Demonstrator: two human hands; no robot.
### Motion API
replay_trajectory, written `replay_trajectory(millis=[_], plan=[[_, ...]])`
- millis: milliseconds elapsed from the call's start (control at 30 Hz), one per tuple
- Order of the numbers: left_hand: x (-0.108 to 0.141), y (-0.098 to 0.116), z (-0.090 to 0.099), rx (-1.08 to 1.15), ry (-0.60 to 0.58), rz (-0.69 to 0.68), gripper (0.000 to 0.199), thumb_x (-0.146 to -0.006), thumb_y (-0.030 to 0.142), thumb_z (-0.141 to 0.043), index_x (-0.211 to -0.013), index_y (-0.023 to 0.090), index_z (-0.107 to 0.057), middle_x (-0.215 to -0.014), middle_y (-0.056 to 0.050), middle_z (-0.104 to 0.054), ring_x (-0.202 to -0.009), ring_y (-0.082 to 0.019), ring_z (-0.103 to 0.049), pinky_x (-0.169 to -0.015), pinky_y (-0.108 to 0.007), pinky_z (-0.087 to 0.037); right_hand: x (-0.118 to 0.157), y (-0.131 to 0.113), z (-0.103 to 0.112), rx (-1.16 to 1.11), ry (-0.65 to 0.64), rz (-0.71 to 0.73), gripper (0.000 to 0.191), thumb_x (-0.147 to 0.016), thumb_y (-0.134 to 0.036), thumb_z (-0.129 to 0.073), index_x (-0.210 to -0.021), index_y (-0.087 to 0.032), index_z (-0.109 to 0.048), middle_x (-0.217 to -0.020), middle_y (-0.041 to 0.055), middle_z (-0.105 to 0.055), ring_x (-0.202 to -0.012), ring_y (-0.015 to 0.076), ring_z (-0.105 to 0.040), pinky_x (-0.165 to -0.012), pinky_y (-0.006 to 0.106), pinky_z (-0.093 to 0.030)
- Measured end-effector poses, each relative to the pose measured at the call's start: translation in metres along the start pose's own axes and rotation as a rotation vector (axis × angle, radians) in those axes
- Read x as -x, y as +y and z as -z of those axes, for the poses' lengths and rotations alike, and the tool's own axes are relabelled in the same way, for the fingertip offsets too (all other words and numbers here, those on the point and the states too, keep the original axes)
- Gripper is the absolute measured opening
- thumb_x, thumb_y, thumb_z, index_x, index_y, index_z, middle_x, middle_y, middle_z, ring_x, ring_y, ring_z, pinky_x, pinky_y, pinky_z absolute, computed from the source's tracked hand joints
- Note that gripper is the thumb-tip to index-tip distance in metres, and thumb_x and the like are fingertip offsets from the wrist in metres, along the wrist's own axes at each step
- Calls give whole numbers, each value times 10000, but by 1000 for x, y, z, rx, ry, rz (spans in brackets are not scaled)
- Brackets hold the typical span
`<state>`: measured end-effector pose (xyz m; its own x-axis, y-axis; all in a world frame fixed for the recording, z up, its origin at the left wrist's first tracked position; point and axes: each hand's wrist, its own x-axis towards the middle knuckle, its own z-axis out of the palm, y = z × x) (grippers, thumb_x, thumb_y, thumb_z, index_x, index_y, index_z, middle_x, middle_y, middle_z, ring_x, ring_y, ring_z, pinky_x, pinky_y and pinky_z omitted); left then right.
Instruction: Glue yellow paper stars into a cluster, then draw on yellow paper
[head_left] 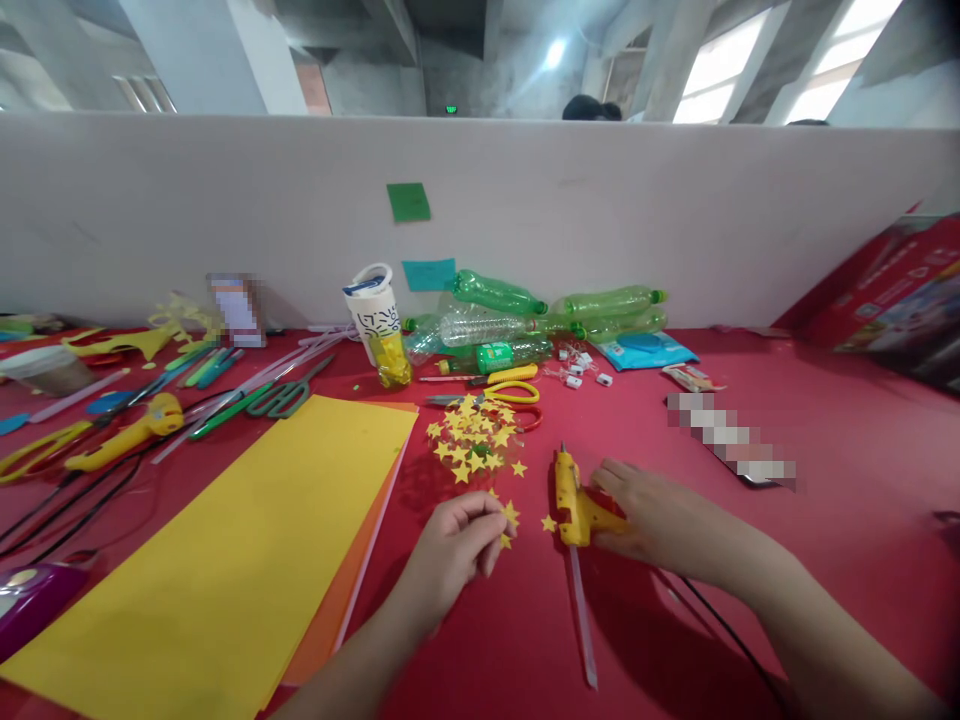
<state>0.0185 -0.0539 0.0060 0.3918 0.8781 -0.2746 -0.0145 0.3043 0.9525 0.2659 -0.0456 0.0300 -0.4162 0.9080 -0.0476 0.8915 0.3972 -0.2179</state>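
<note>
On the red bench, the left hand curls beside loose yellow stars; whether it pinches one cannot be told. The right hand grasps the yellow glue gun. Beyond lie a star pile, then plastic bottles.

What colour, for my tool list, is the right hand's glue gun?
The glue gun is mostly yellow, best seen in the head view.

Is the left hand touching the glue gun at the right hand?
Apart: the head view shows red table and a star between the left hand and that glue gun.
</note>
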Motion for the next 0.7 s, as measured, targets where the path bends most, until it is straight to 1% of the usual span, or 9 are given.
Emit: replay_trajectory(millis=[33,100,133,200,300,367,500,600,700], plan=[[-1,0,0,37,-10,17,187,-810,279,-485,-686,161,-560,-406,67,-397,-390,-57,-245,-405,-186,-153,0,-5,2,4,33,25,116,-783,-272,-563,-865,-197,-534,-847,53,-568,-745,205,-535,-648,315,-402],[-2,-1,-2,93,-34,41,173,-793,259,-485,-671,157,-553,-390,68,-395,-371,-51,-229,-388,-187,-121,-2,-19,5,-44,117,101,81,-810,-227,-549,-884,-192,-549,-854,57,-577,-773,201,-539,-702,325,-411],[-2,-2,-3,112,-47,52,169,-784,252,-483,-660,155,-546,-384,67,-397,-362,-49,-225,-379,-190,-104,-3,-28,5,-105,155,153,77,-830,-193,-526,-903,-192,-551,-872,57,-581,-795,190,-541,-732,318,-414],[-2,-3,-4,143,-76,79,154,-763,237,-475,-640,157,-522,-382,64,-404,-347,-49,-221,-364,-196,-80,-5,-44,2,-272,206,275,125,-859,-149,-490,-966,-193,-539,-945,57,-583,-858,166,-540,-771,283,-421],[-1,-4,-5,182,-110,105,130,-732,207,-459,-612,162,-482,-411,56,-416,-345,-49,-245,-351,-201,-76,-8,-59,-6,-413,270,369,157,-873,-128,-473,-1002,-189,-539,-972,56,-586,-899,157,-531,-804,270,-422],[0,-3,-6,208,-140,121,135,-727,192,-440,-601,160,-475,-418,51,-413,-348,-48,-248,-351,-203,-85,-9,-62,-11,-477,276,382,156,-869,-119,-484,-994,-186,-551,-962,53,-593,-895,150,-537,-807,264,-426],[3,-1,-5,283,-203,152,153,-726,171,-399,-588,157,-463,-392,54,-380,-330,-45,-201,-347,-206,-83,-12,-61,-16,-599,228,397,120,-861,-125,-518,-944,-189,-577,-902,31,-610,-842,122,-560,-774,232,-440],[4,-1,-5,353,-251,171,144,-723,161,-387,-592,165,-446,-387,64,-358,-316,-43,-166,-343,-204,-74,-13,-62,-19,-658,238,398,99,-858,-135,-533,-921,-190,-587,-877,22,-615,-818,110,-568,-753,219,-442],[4,0,-4,339,-287,162,161,-744,169,-379,-599,166,-451,-392,65,-348,-326,-49,-156,-344,-204,-73,-13,-63,-19,-691,230,372,72,-858,-150,-537,-894,-190,-585,-852,17,-611,-791,108,-567,-727,217,-443]])
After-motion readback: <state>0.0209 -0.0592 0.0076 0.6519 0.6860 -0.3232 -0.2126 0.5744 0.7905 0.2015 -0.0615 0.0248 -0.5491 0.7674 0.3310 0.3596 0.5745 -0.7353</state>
